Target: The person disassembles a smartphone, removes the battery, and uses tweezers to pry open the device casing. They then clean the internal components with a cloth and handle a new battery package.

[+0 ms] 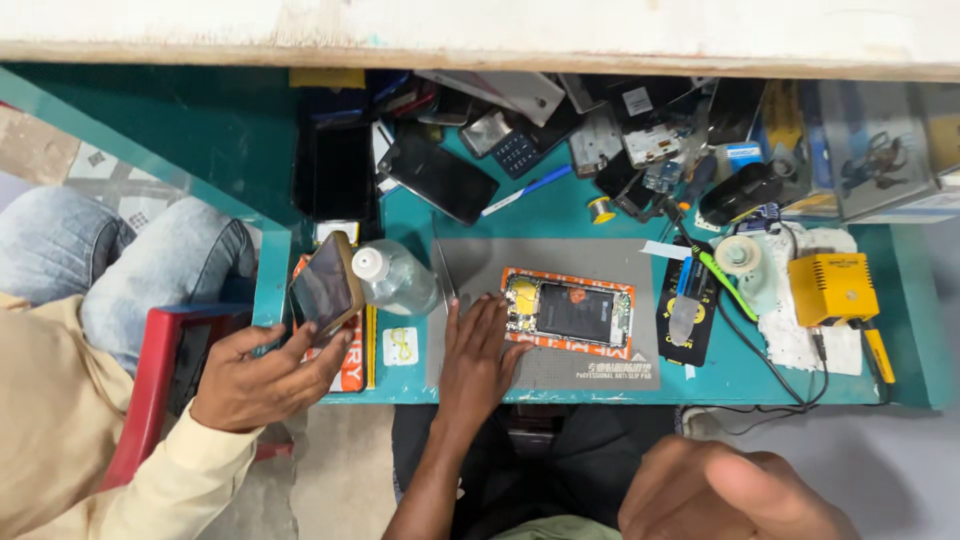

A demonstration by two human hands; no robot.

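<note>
The person's left hand [478, 352] lies flat, palm down, on the grey mat [590, 370] at the front of the teal table [900, 330]. Its fingers are stretched out and slightly spread, and their tips touch the left end of the opened phone [568, 311]. That phone lies in the middle of the mat on an orange-edged pad [625, 350], its back off and its dark battery and boards showing.

The right hand [725, 492] is low in the view, close to the camera and blurred. It is off the table and holds nothing that can be seen; whether its fingers are curled or spread cannot be told.

At the left a second person in a cream sleeve [175, 490] and jeans sits on a red chair [150, 380]. That person's hand [262, 378] grips another phone [325, 287] with fingers wrapped around its lower edge.

Just left of the mat a clear bottle [395, 278] with a white cap lies on its side. Below it is a small white square label [400, 346] with a yellow mark, and beside that an orange package [352, 365] with white lettering. Right of the mat lies a black rectangular card [690, 312] with yellow print, then a yellow box-shaped tool [832, 289] on a white cloth [800, 340]. A heap of dark phones and parts [560, 130] fills the back of the table.
</note>
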